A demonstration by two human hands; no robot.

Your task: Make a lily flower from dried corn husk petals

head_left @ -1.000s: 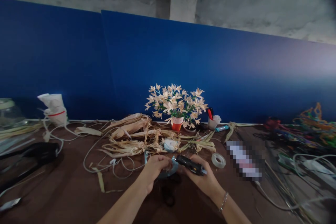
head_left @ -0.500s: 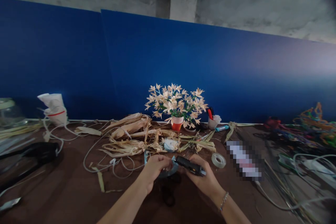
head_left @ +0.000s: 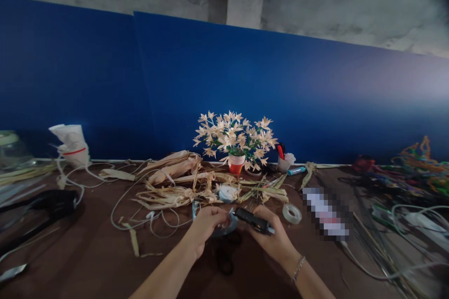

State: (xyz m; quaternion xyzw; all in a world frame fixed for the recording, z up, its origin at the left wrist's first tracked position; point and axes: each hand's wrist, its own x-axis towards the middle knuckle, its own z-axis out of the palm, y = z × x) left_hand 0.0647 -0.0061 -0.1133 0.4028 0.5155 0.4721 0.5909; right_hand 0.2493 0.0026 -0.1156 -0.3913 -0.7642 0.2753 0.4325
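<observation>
My right hand (head_left: 269, 230) is wrapped round a black handheld tool (head_left: 253, 220), whose tip points left. Close to that tip, my left hand (head_left: 209, 222) has its fingers pinched together; what they hold is too small to name. A small light-blue bit shows between the fingertips and the tool's tip. Below the hands lies a round bluish object (head_left: 226, 229), partly hidden. Dark scissors-like loops (head_left: 224, 261) rest on the brown table beneath. Just beyond the hands are dried husks (head_left: 168, 195) and a white roll (head_left: 228, 193).
Pale flowers (head_left: 229, 138) stand in a red and white cup (head_left: 236, 164) at the back. A tape roll (head_left: 292, 214) lies to the right, near a power strip cable (head_left: 365, 268). White cord (head_left: 114, 217) loops across the left. Colourful bundles (head_left: 421, 168) sit far right.
</observation>
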